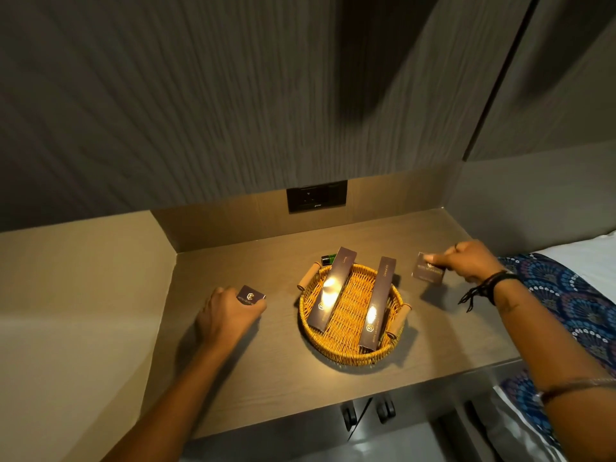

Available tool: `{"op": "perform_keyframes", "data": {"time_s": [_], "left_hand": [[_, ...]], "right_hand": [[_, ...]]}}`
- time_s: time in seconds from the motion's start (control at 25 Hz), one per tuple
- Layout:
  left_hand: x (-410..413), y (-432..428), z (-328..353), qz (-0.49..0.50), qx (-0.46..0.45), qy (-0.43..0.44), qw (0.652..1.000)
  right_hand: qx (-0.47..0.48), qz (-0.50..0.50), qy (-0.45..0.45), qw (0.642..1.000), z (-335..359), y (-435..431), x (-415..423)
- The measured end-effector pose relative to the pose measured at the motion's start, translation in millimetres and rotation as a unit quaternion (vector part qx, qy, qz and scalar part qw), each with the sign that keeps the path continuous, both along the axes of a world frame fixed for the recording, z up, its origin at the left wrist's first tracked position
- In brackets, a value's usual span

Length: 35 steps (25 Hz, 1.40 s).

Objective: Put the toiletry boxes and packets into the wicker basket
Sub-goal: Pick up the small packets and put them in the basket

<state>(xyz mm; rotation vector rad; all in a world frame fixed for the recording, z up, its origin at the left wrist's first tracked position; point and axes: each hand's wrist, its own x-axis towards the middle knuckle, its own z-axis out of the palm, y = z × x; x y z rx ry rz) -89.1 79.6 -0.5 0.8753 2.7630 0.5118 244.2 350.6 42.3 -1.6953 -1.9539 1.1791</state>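
Note:
A round wicker basket [350, 353] with two wooden handles sits mid-counter. Two long dark boxes lie in it, leaning over the far rim: the comb box [333, 288] on the left and the dental kit box [380, 301] on the right. To the basket's left, my left hand [226, 315] grips a small dark square box [251, 295] down at the counter. Off to the right, my right hand [466, 261] pinches a flat dark packet [428, 273] by its top edge, just above the counter.
The wooden counter [266, 378] is walled at the left and the back. A small green bottle [328, 259] lies behind the basket. A black socket plate [316, 195] is on the back wall. A patterned bed cover [566, 295] lies at the right, cabinet handles [366, 411] below.

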Motion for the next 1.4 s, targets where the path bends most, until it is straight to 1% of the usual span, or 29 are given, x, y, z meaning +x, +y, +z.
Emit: {"op": "perform_keyframes", "data": {"time_s": [0.08, 0.12, 0.2, 0.24, 0.28, 0.36, 0.44, 0.56, 0.76, 0.84, 0.92, 1.0, 1.04, 1.08, 1.12, 1.16, 1.2, 1.28, 1.4], "left_hand": [[15.2, 1.5, 5.4, -0.031, 0.074, 0.047, 0.996], [26.8, 3.2, 8.4, -0.057, 0.115, 0.067, 0.99], [53.3, 9.2, 13.7, -0.106, 0.166, 0.088, 0.976], [65.8, 12.9, 14.9, -0.123, 0.171, 0.095, 0.973], [77.0, 16.0, 14.8, -0.134, 0.166, 0.097, 0.972], [92.4, 20.4, 12.3, -0.138, 0.138, 0.087, 0.977], [100.5, 21.1, 7.2, -0.139, 0.109, 0.077, 0.981], [106.7, 16.7, 0.6, -0.141, 0.092, 0.077, 0.983], [113.2, 12.9, -5.7, -0.14, 0.107, 0.089, 0.98], [116.3, 14.2, -6.9, -0.143, 0.106, 0.083, 0.981], [118.7, 16.5, -7.9, -0.145, 0.1, 0.083, 0.981], [122.6, 19.6, -7.9, -0.149, 0.095, 0.085, 0.981], [124.9, 21.7, -7.1, -0.151, 0.094, 0.09, 0.98], [127.1, 23.8, -6.1, -0.153, 0.092, 0.097, 0.979], [129.2, 26.3, -5.1, -0.155, 0.091, 0.103, 0.978], [131.0, 28.2, -4.3, -0.155, 0.091, 0.107, 0.978], [132.3, 29.6, -3.8, -0.153, 0.092, 0.107, 0.978], [134.2, 31.4, -3.7, -0.15, 0.096, 0.105, 0.978], [135.8, 32.6, -4.6, -0.152, 0.096, 0.103, 0.978]], "right_hand": [[0.042, 0.006, 0.058, 0.997, 23.7, -10.6, -9.8], [0.047, 0.034, 0.072, 0.996, 31.9, -19.6, -21.3], [0.033, 0.118, 0.059, 0.991, 34.7, -41.3, -50.7], [0.02, 0.155, 0.035, 0.987, 29.4, -52.0, -65.6], [0.011, 0.177, 0.004, 0.984, 21.2, -61.1, -79.0], [0.022, 0.184, -0.058, 0.981, 2.4, -71.8, -100.2], [0.075, 0.177, -0.131, 0.973, -13.1, -75.5, -113.7], [0.169, 0.172, -0.226, 0.944, -28.0, -78.9, -123.8], [0.234, 0.168, -0.305, 0.908, -44.5, -75.8, -119.4], [0.267, 0.184, -0.315, 0.892, -44.7, -75.3, -117.2], [0.281, 0.192, -0.292, 0.894, -40.6, -75.6, -115.4], [0.266, 0.18, -0.242, 0.916, -32.7, -77.7, -113.3], [0.245, 0.175, -0.202, 0.932, -28.1, -80.3, -112.8], [0.197, 0.18, -0.148, 0.952, -24.0, -84.2, -112.3], [0.119, 0.197, -0.088, 0.969, -19.1, -89.6, -111.9], [0.036, 0.216, -0.038, 0.975, -13.9, -96.5, -111.2], [-0.019, 0.232, -0.009, 0.973, -8.6, -104.1, -109.5], [-0.042, 0.253, 0.009, 0.967, -2.3, -111.7, -106.0], [-0.042, 0.258, -0.006, 0.965, -0.1, -114.5, -105.7]]}}
